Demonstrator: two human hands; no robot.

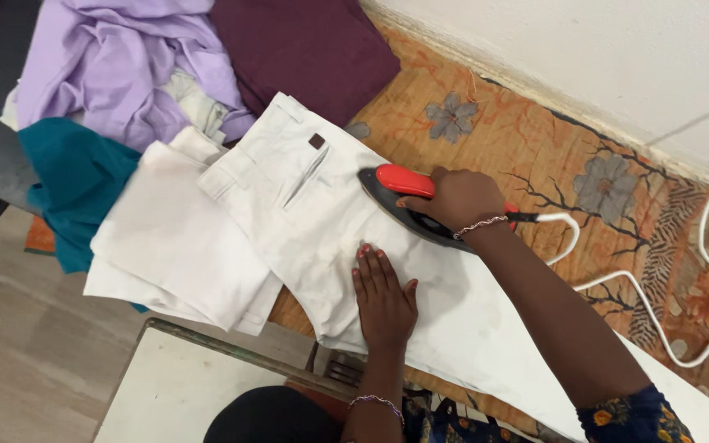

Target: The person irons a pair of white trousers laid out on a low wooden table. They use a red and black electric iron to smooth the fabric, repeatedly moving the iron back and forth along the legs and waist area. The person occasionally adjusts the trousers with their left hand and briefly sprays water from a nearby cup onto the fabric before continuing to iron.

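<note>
Right hand (461, 197) grips iron (408, 201) on white trousers (322, 213); left hand (383, 299) lies flat, released, on them. Patterned cloth (535, 156) covers surface; wall (601, 49) behind.

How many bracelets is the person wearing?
2: one beaded bracelet on the right wrist by the iron, one bracelet on the left wrist near the white trousers.
</note>
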